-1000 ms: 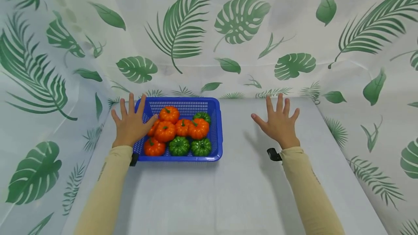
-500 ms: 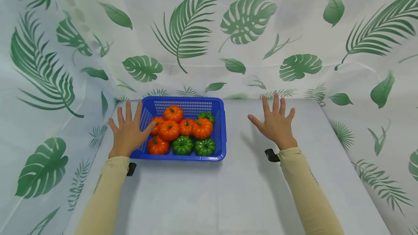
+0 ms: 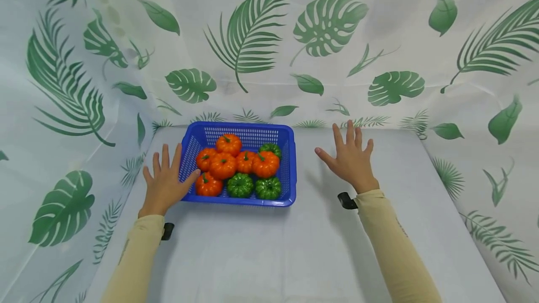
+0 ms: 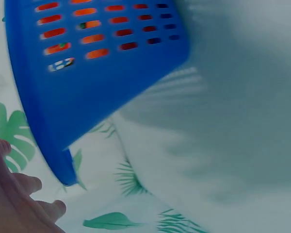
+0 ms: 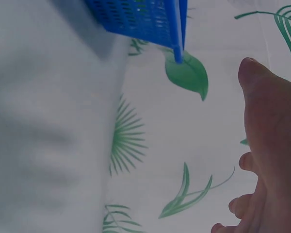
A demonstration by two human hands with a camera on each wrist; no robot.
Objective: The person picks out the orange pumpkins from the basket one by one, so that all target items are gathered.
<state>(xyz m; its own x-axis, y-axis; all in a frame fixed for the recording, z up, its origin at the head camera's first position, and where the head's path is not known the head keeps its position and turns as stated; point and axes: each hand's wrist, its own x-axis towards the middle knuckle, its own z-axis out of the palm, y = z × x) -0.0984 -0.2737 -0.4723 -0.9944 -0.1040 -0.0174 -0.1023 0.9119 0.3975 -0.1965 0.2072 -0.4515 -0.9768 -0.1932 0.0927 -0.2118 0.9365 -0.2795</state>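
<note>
A blue plastic basket (image 3: 290,172) with slotted walls stands on the left half of the table. Inside it lie several small orange pumpkins (image 3: 222,166) and 3 green ones (image 3: 268,188), all glossy. My left hand (image 3: 164,188) is spread beside and over the basket's left rim, holding nothing; its thumb overlaps the rim in the head view. Whether it touches the rim I cannot tell. To the right of the basket, my right hand (image 3: 351,160) hovers above the table with fingers spread and nothing in them. The left wrist view shows the basket's wall (image 4: 87,87) close up.
A white cloth covers the table (image 3: 252,256). White curtains (image 3: 261,36) printed with green leaves rise at the back and both sides. The basket stands near the back curtain. Each wrist carries a small black camera mount (image 3: 347,200).
The head view has shifted, so basket and curtains sit slightly farther right. Both hands have drawn a little left in the picture, the left one also nearer the person. The pumpkins have not moved in the basket.
</note>
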